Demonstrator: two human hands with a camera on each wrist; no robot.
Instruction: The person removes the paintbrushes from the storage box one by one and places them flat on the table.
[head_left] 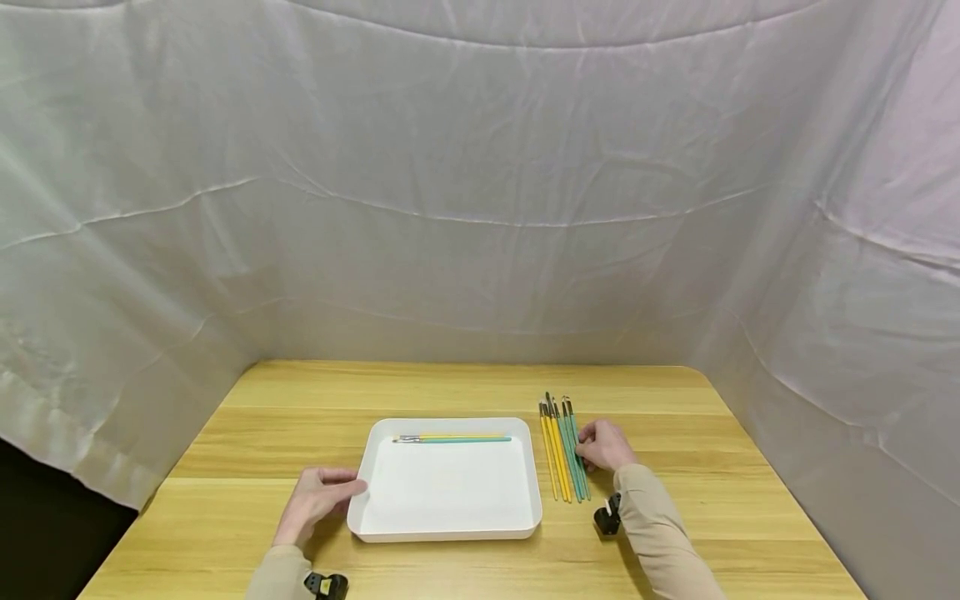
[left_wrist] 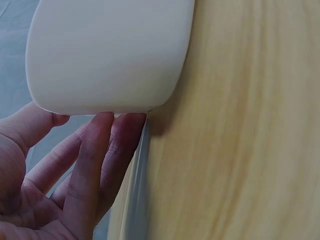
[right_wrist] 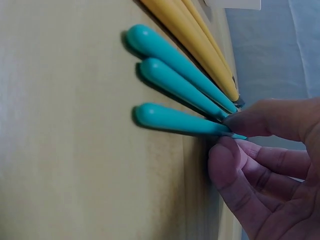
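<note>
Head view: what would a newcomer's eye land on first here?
The white tray at the table's centre, with two brushes, yellow and teal, lying along its far edge. Right of it lies a row of yellow and teal brushes, where the right hand pinches the outermost teal one. The left hand touches the tray's left rim.

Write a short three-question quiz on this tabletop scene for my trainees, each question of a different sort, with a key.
1. True or false: the white tray already holds brushes.
2. Which hand touches the loose brushes on the table? A left hand B right hand
3. Fill in: the brush being pinched has a ____ handle.

Key
1. True: two brushes in the tray lie at its far edge.
2. B, the right hand; the left hand touches the tray's edge.
3. Teal.
</note>
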